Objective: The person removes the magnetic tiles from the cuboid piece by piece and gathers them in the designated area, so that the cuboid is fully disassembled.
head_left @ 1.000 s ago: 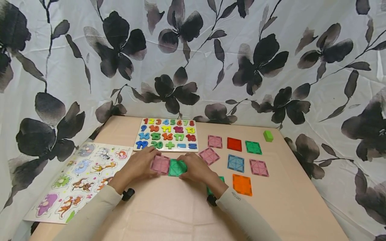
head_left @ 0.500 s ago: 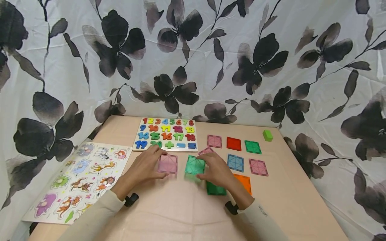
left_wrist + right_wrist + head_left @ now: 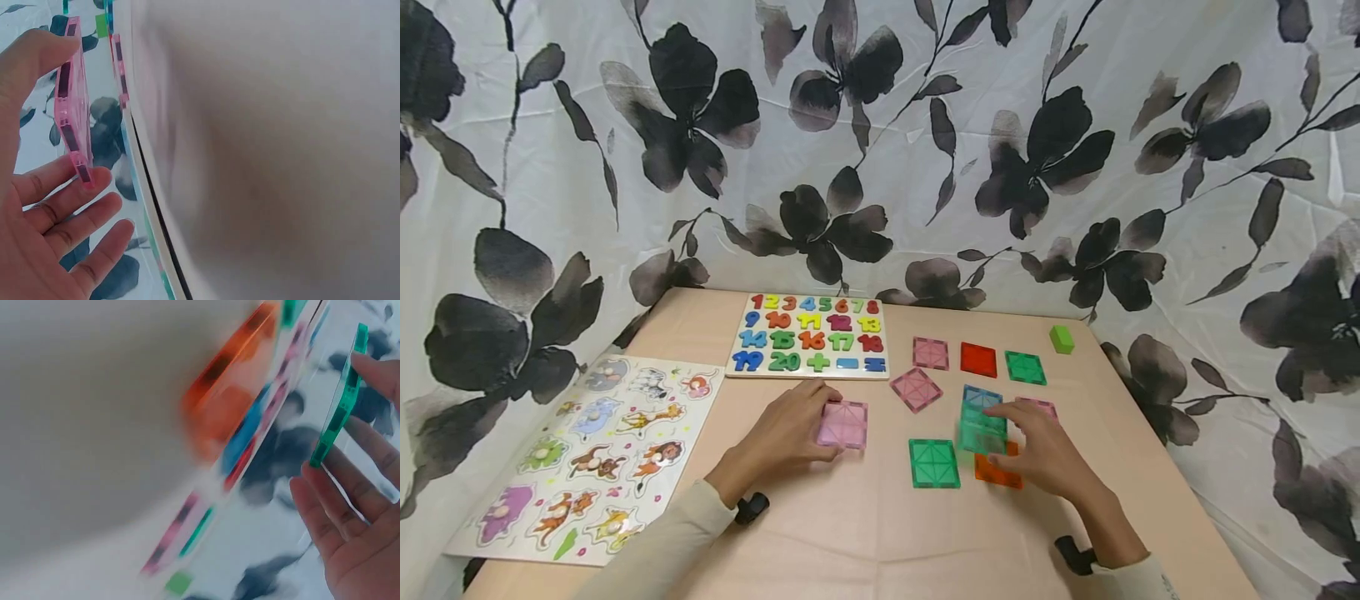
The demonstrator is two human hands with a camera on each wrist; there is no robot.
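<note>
My left hand (image 3: 782,433) pinches a pink see-through magnetic tile (image 3: 844,425) by its edges, thumb on one side and fingertips on the other. In the left wrist view that pink tile (image 3: 72,106) stands edge-on, held above the table. My right hand (image 3: 1052,450) grips a green magnetic tile (image 3: 981,432) the same way. The green tile overlaps a blue tile (image 3: 982,394) and an orange tile (image 3: 997,473) in the head view. The right wrist view shows the green tile (image 3: 340,406) raised off the table. Another green tile (image 3: 934,464) lies flat between the hands.
More flat tiles lie at the right: a tilted pink one (image 3: 916,389), a red one (image 3: 978,360) and several others. A lime-green block (image 3: 1062,339) sits at the back right. A number puzzle board (image 3: 807,335) lies at the back, an animal puzzle board (image 3: 561,500) at the left.
The pink and green tiles were side by side between both hands. The right hand has carried the green tile rightward, uncovering the flat green tile; the left hand has shifted slightly right with the pink tile.
</note>
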